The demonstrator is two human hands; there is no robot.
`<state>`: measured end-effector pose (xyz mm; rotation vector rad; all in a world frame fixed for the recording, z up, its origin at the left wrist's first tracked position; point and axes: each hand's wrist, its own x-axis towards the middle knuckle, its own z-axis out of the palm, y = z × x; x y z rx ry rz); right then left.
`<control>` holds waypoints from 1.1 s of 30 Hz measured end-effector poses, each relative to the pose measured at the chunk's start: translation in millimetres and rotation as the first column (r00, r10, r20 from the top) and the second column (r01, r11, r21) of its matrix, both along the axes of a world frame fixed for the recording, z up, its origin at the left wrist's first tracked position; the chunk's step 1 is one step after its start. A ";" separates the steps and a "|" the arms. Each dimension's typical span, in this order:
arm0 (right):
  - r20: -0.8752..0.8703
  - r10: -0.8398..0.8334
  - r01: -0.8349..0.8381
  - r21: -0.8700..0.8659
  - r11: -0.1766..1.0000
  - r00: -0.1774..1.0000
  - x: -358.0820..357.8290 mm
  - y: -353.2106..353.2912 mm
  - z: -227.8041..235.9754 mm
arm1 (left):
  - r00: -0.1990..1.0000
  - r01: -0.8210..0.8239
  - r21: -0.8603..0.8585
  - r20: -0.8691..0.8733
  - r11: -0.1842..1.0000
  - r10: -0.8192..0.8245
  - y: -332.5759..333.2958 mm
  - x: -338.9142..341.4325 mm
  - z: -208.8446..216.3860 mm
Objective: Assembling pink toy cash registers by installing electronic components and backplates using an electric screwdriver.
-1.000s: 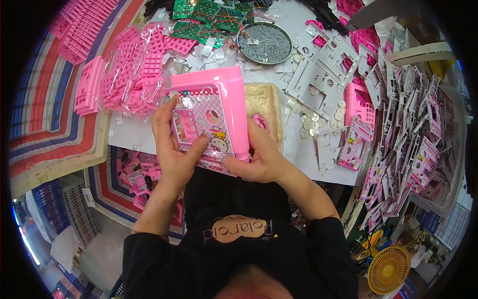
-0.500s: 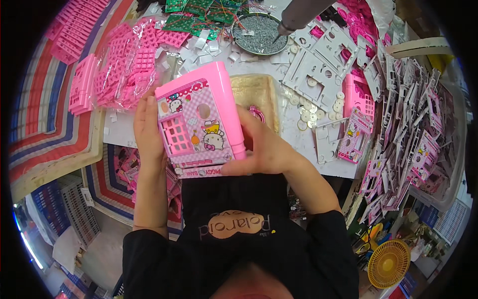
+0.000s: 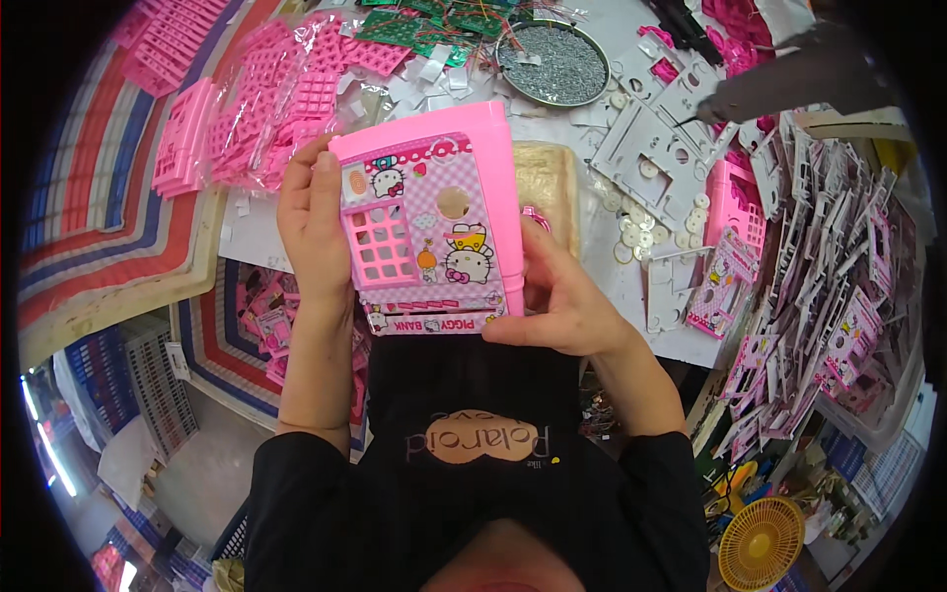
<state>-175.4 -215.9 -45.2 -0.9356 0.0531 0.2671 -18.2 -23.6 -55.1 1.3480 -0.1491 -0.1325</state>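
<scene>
Both my hands hold a pink plastic toy money box casing [image 3: 508, 212], its printed front facing up. This front has a checked cartoon panel, a square grid of openings, a round hole and a slot near the lower edge. My left hand [image 3: 318, 222] grips the casing's left side, thumb on the front edge and the other fingers partly hidden. Around the lower right corner, my right hand [image 3: 572, 296] is closed, thumb at the front's bottom edge. Behind the casing lies a tan pad [image 3: 552, 178], with a small pink piece partly hidden on it.
A powered screwdriver [image 3: 789, 84] hangs at upper right, over white plastic panels [image 3: 631, 163]. At the back stands a round dish of small screws [image 3: 552, 64] beside green circuit boards [image 3: 395, 28]. Bagged pink keypads [image 3: 266, 109] lie left; a bin of printed panels [image 3: 799, 286] stands right.
The casing has turned slightly, so its front faces up more squarely. The screwdriver has swung right, away from the screw dish. The whole view has shifted a little; both hands keep their hold.
</scene>
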 end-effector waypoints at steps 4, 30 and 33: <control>-0.046 -0.008 0.001 -0.139 0.990 0.999 -0.5 -7.6 5.3 | 0.998 -0.054 -0.049 0.022 0.997 0.055 1.5 4.1 -1.6; 0.536 -0.179 0.520 -0.594 0.614 0.825 6.5 32.6 2.6 | 0.913 0.269 0.444 0.166 0.855 -0.374 -3.4 -44.0 3.1; 0.570 -0.198 0.555 -0.566 0.610 0.798 7.4 34.6 3.0 | 0.909 0.169 0.492 0.257 0.854 -0.328 -6.2 -45.3 -4.1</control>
